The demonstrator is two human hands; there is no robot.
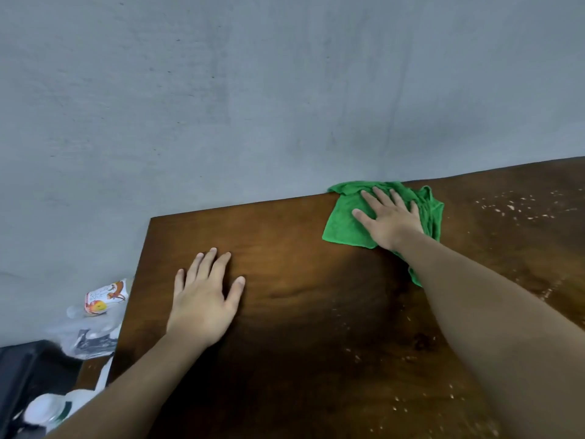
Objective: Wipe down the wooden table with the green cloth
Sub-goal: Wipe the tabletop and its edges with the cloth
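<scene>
The dark wooden table [300,280] fills the lower right of the head view, its far edge against a grey wall. A crumpled green cloth [343,220] lies near that far edge. My right hand [387,217] presses flat on top of the cloth, fingers spread and pointing at the wall; part of the cloth is hidden under my forearm. My left hand [205,299] rests flat on the bare wood near the table's left edge, fingers apart, holding nothing. Pale crumbs [512,207] speckle the wood to the right of the cloth and near the front right.
The grey wall [253,90] rises directly behind the table. Left of the table, lower down, lie a printed packet [106,296], a clear plastic bag [88,337], a white bottle [47,413] and a dark object [19,375].
</scene>
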